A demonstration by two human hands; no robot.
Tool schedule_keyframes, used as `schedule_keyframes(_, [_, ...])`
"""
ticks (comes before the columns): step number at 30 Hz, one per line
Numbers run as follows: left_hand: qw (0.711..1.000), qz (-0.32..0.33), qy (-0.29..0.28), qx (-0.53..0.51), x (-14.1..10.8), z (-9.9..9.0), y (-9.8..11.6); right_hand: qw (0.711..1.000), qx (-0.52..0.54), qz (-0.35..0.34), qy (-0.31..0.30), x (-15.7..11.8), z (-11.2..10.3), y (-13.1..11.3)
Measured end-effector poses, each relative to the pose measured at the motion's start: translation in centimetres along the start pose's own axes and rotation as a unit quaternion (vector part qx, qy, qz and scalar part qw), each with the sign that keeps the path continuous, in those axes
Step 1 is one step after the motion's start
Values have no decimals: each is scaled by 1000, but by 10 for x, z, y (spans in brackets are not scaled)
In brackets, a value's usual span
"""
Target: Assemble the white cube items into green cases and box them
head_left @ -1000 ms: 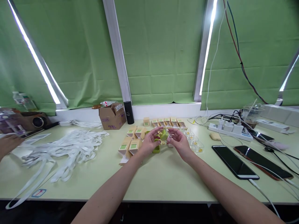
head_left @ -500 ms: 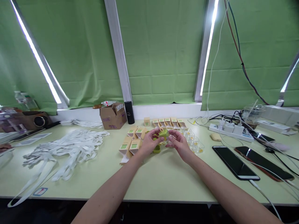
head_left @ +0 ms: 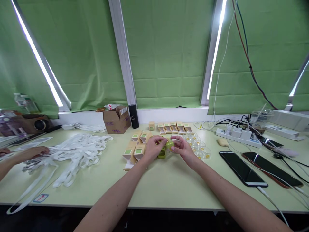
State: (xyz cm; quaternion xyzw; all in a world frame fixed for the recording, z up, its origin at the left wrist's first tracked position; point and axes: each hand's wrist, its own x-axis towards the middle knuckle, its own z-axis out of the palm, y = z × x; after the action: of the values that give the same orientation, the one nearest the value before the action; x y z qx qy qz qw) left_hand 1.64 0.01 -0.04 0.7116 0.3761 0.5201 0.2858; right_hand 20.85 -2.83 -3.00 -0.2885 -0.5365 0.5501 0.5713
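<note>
Over the middle of the table both hands meet around a small green case point(head_left: 169, 144). My right hand point(head_left: 183, 150) grips its right side between thumb and fingers. My left hand point(head_left: 154, 149) is closed at its left side, thumb and fingertips pinched together on it. Just beneath, another small green case point(head_left: 161, 154) rests on the tabletop, partly covered by my left hand. Left of my left hand stand several small cardboard boxes point(head_left: 129, 151) with green squares. Clear plastic cups point(head_left: 201, 149) with yellow spots lie in rows behind and right of my right hand.
A row of open cardboard boxes point(head_left: 173, 128) stands at the back. White straps point(head_left: 79, 149) are heaped left, where another person's hand point(head_left: 36, 152) reaches in. Phones point(head_left: 242, 168) with cables and a power strip point(head_left: 238, 136) lie right. A brown carton point(head_left: 117, 120) stands by the wall.
Both hands have lowered slightly with the green case, which has turned and sits lower. At the left, another person's hand has reached onto the white straps.
</note>
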Motion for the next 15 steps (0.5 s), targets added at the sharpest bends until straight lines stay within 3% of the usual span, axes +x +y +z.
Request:
schedule_keyframes(7, [1000, -15, -11, 0, -2, 1, 4, 997, -75, -32, 2, 4, -2, 6])
schedule_keyframes(15, [996, 13, 38, -77, -5, 3, 5, 992, -113, -62, 17, 5, -1, 3])
